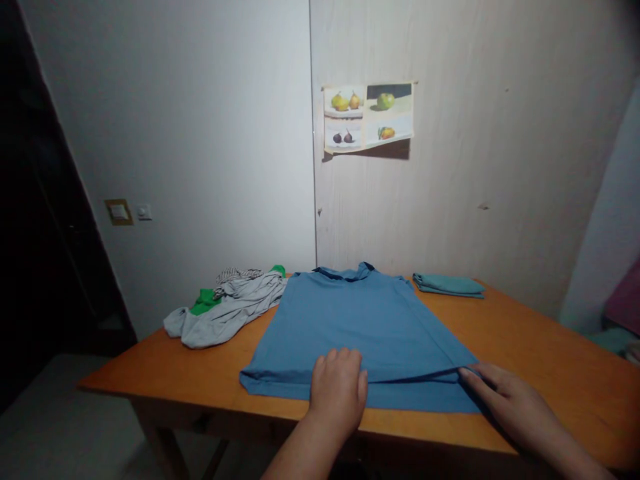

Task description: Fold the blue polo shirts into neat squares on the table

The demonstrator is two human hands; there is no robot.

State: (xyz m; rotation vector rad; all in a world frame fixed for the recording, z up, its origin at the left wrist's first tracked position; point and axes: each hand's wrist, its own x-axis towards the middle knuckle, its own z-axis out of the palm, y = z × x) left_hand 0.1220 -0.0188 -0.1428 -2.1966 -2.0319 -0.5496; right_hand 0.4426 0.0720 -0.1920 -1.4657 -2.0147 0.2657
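Observation:
A blue shirt [345, 320] lies spread over the wooden table, its dark-lined collar toward the wall and its sides folded inward. My left hand [337, 387] is closed at the middle of the near hem, fingers curled over the cloth; its fingertips are hidden. At the right near corner, my right hand [505, 393] pinches the edge of the shirt's upper layer between thumb and fingers. That layer is slightly raised there, and a lower strip of the hem shows beneath it.
Loose grey, green and striped clothes [235, 310] lie heaped at the table's left. A folded teal garment [450, 285] rests at the back right. The wooden table [540, 340] stands against the wall, where a fruit picture sheet [369, 117] hangs.

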